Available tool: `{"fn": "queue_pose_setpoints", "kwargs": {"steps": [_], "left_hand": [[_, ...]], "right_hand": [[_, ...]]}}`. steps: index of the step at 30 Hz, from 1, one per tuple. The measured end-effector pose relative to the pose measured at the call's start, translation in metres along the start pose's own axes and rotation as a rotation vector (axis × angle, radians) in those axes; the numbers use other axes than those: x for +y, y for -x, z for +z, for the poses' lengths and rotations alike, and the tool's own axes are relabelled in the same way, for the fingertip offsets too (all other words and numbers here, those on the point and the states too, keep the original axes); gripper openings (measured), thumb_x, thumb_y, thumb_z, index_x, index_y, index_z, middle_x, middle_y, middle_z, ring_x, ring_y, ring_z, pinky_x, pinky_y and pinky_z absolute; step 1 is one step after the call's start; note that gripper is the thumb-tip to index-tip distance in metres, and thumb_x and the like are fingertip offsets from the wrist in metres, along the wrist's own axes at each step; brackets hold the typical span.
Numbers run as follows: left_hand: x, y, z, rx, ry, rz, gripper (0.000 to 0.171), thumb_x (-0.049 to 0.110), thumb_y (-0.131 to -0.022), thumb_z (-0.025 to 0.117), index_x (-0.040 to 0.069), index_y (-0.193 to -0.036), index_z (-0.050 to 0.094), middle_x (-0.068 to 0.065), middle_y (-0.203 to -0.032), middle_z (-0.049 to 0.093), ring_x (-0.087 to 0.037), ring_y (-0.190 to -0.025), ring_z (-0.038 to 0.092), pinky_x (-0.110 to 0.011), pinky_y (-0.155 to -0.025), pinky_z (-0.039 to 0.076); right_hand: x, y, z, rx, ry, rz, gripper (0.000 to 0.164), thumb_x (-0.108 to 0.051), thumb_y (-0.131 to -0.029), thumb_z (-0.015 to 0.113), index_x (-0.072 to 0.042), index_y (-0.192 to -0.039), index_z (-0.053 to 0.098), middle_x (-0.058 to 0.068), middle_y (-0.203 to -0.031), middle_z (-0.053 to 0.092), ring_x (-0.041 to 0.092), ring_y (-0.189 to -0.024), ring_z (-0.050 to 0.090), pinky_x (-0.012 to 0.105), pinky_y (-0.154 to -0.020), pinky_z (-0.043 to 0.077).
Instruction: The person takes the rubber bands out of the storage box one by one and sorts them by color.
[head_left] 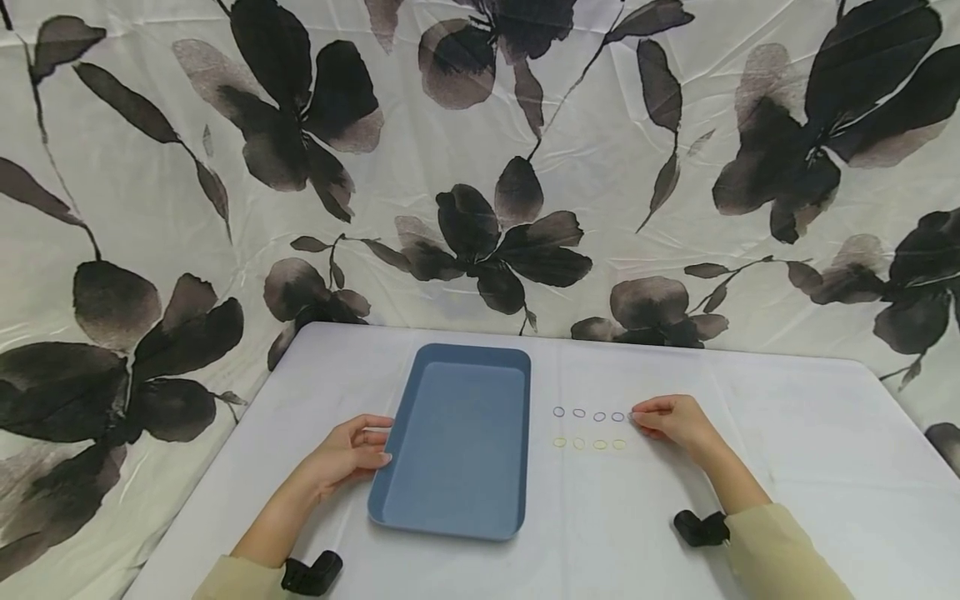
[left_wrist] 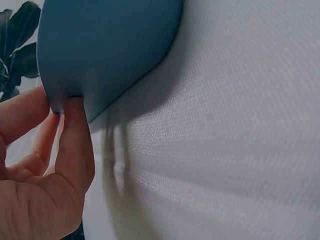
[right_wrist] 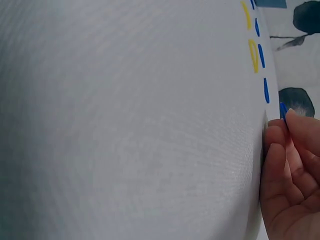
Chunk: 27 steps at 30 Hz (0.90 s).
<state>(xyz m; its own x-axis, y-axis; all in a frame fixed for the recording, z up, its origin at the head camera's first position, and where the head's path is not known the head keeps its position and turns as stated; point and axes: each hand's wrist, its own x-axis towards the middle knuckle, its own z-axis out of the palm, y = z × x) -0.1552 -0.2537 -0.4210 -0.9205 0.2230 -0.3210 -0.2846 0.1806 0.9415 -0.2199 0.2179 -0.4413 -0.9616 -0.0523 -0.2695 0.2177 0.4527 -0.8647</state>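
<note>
In the head view, my left hand [head_left: 341, 458] holds the left rim of a blue rectangular tray [head_left: 453, 450]. The left wrist view shows the thumb and fingers pinching the tray's edge [left_wrist: 75, 80]. To the right of the tray, my right hand [head_left: 675, 423] is at the right end of a row of small blue rubber bands [right_wrist: 266, 91]. Between its thumb and fingertip it pinches one blue rubber band [right_wrist: 283, 111], seen in the right wrist view. A row of yellow rubber bands [right_wrist: 247, 15] lies nearer to me, parallel to the several blue ones. Nothing lies inside the tray.
A white cloth [head_left: 630, 492] covers the table, with slight creases. Behind it hangs a pale curtain [head_left: 420, 150] with dark flowers. Black devices [head_left: 313, 573] sit at both wrists, by the beige sleeves [head_left: 783, 550].
</note>
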Motion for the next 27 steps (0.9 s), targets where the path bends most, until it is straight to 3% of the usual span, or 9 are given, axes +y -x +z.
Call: {"fn": "queue_pose_setpoints", "kwargs": {"steps": [10, 27], "left_hand": [[-0.001, -0.003, 0.001, -0.004, -0.002, 0.002, 0.062, -0.004, -0.082, 0.065, -0.009, -0.135, 0.034, -0.019, -0.113, 0.055, -0.014, -0.088, 0.060, -0.028, -0.071, 0.051], [-0.003, -0.002, -0.001, -0.029, -0.012, 0.006, 0.063, -0.001, -0.083, 0.066, -0.010, -0.135, 0.033, -0.022, -0.116, 0.055, -0.020, -0.093, 0.061, -0.031, -0.075, 0.051]], "right_hand": [[0.000, -0.002, -0.001, 0.032, 0.051, 0.036, 0.021, -0.009, -0.085, 0.067, 0.008, -0.097, 0.068, -0.001, -0.068, 0.063, 0.011, -0.061, 0.055, 0.023, -0.055, 0.047], [0.006, 0.005, -0.022, -0.011, 0.137, -0.063, 0.026, -0.012, -0.090, 0.061, 0.011, -0.102, 0.064, 0.001, -0.069, 0.058, 0.014, -0.064, 0.052, 0.026, -0.056, 0.046]]}}
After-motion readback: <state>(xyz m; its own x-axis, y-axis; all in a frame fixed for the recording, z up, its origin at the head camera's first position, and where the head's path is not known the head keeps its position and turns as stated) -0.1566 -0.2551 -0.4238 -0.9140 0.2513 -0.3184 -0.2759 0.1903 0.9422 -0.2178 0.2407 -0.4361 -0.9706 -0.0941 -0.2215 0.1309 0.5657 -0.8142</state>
